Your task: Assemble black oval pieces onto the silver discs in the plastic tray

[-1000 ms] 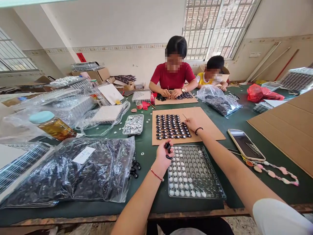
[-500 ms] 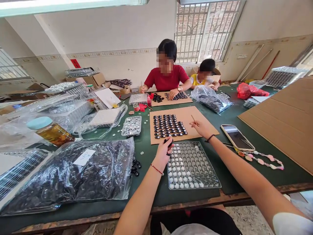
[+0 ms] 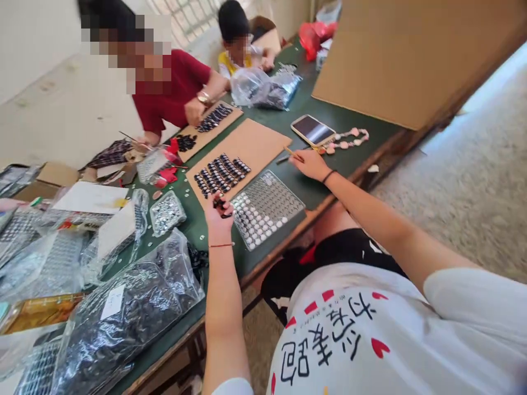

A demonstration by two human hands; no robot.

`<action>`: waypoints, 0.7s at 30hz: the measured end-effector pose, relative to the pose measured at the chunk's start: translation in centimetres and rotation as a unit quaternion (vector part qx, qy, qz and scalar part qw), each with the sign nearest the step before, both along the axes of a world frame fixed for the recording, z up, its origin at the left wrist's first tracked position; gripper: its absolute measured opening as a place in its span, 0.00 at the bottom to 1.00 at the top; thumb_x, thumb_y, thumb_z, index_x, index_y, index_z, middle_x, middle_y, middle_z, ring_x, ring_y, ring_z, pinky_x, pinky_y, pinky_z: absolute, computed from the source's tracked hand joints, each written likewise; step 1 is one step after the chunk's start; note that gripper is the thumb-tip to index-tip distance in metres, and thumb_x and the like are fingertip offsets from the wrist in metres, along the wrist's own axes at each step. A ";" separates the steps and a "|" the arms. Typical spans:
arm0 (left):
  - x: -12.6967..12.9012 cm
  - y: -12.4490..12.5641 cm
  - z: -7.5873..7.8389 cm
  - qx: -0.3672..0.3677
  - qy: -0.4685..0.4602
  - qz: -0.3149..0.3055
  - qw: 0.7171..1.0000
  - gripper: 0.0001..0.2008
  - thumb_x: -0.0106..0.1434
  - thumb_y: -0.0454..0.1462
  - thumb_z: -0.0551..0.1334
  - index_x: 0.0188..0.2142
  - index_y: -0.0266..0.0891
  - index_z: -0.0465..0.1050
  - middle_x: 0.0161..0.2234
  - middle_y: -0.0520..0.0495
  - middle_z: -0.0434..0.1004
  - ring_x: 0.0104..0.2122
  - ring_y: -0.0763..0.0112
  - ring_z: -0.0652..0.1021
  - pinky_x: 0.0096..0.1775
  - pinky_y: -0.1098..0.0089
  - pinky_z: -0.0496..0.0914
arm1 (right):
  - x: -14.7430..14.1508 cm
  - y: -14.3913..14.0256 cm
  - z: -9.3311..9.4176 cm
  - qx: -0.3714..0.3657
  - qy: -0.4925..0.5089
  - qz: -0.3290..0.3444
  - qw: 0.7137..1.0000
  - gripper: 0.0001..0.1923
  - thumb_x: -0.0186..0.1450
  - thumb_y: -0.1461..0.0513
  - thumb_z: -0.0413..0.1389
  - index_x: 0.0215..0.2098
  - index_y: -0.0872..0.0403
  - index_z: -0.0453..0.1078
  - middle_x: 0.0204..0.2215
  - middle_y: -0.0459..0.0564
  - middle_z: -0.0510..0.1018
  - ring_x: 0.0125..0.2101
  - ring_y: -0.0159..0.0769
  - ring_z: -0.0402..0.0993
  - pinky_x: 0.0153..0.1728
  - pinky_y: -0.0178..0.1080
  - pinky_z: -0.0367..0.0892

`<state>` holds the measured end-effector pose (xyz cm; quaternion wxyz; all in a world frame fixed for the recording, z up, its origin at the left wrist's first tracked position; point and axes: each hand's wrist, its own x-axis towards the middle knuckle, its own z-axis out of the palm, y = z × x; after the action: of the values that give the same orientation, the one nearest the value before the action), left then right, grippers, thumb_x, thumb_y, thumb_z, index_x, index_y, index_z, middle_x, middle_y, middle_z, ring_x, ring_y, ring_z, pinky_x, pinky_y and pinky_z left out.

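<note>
My left hand (image 3: pixel 217 222) is closed around several small black pieces (image 3: pixel 222 207), just beside the clear plastic tray (image 3: pixel 284 191). White round discs (image 3: pixel 257 227) fill the near-left part of that tray. My right hand (image 3: pixel 310 163) pinches a thin wooden stick (image 3: pixel 287 150) to the right of the tray, close to the phone (image 3: pixel 313 130); the stick's tip is too small to make out. Beyond the tray lies a cardboard sheet (image 3: pixel 257 137), with rows of black pieces with white spots (image 3: pixel 222 174) on its left part.
A big bag of black pieces (image 3: pixel 140 307) lies left of my forearm, near a small box of silvery discs (image 3: pixel 168 213). Across the green table a person in red (image 3: pixel 173 88) handles black pieces on cardboard, beside another person (image 3: pixel 236 49). A large cardboard panel (image 3: pixel 382 60) stands right.
The camera view has tilted and swung down to the right. My right hand has moved off the cardboard sheet toward the phone, still with the stick. My left hand still grips the black pieces.
</note>
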<state>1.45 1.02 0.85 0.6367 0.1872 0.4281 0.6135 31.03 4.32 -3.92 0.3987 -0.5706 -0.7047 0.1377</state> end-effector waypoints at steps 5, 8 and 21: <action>-0.4 -0.9 -0.9 0.010 0.004 0.008 1.000 0.16 0.62 0.45 0.47 0.25 0.37 0.61 0.16 0.54 0.61 0.13 0.81 0.61 0.13 0.80 0.49 | 0.7 0.6 -0.3 -0.013 0.035 -0.020 0.999 0.12 0.63 0.59 0.47 0.30 0.59 0.66 0.24 0.44 0.70 0.26 0.25 0.62 0.29 0.29 0.52; -1.6 -2.3 -0.9 0.008 0.018 0.056 0.998 0.15 0.62 0.44 0.47 0.26 0.36 0.62 0.16 0.54 0.61 0.13 0.82 0.62 0.13 0.80 0.49 | 0.8 0.8 -0.5 -0.007 0.055 -0.027 0.998 0.11 0.63 0.61 0.46 0.31 0.60 0.66 0.24 0.45 0.71 0.26 0.27 0.62 0.30 0.30 0.53; -2.4 -3.1 -0.9 0.010 -0.063 0.020 0.998 0.16 0.64 0.41 0.43 0.29 0.35 0.62 0.19 0.51 0.60 0.15 0.81 0.61 0.11 0.83 0.49 | -0.3 -0.8 -0.1 -0.021 -0.029 0.022 0.999 0.13 0.61 0.57 0.46 0.28 0.56 0.68 0.22 0.48 0.72 0.25 0.35 0.66 0.26 0.33 0.54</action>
<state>-0.97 -2.06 -0.09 0.6484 0.1460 0.3843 0.6408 30.77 3.53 -3.98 0.3629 -0.5668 -0.7253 0.1447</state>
